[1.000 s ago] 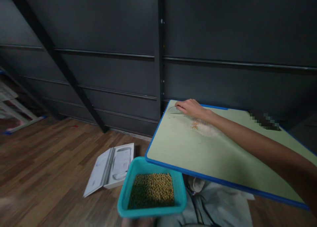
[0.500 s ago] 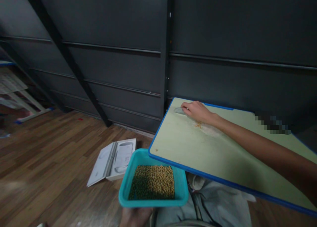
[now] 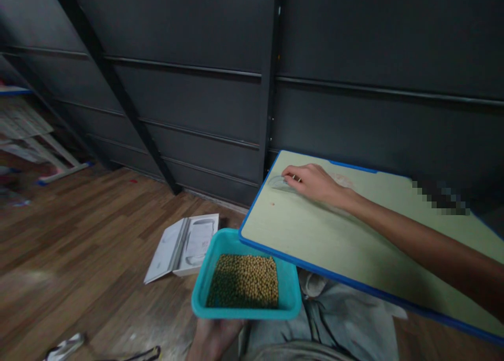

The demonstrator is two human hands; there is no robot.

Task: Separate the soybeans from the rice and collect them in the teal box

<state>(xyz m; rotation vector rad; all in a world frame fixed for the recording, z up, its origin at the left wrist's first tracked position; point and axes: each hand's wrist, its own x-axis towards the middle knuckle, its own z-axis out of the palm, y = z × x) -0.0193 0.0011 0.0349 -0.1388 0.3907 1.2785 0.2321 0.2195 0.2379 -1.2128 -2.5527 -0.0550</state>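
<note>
My right hand point(image 3: 311, 180) lies low over the far left part of the pale green tabletop point(image 3: 315, 235), its fingers pinched on a clear half-round protractor point(image 3: 285, 183). The protractor's flat side rests on or just above the surface. One small bean point(image 3: 272, 204) lies in front of it. My left hand point(image 3: 218, 332) supports a teal plastic tray point(image 3: 247, 312) from below, its fingers mostly hidden underneath. Tan, round soybeans point(image 3: 252, 279) cover the tray's bottom. The tray's far right rim sits close under the table's blue edge.
An open white box point(image 3: 197, 245) with a paper insert lies on the wooden floor point(image 3: 98, 245). Dark panels point(image 3: 205, 104) rise behind the table. Another white-legged table point(image 3: 59, 161) stands far left. A pale smear point(image 3: 344, 180) marks the tabletop; a blurred-out item sits at its right.
My right hand and the protractor have shifted slightly. The little cluster of beans by my right wrist no longer shows; one bean is visible nearer the left edge. The view has tilted a little.
</note>
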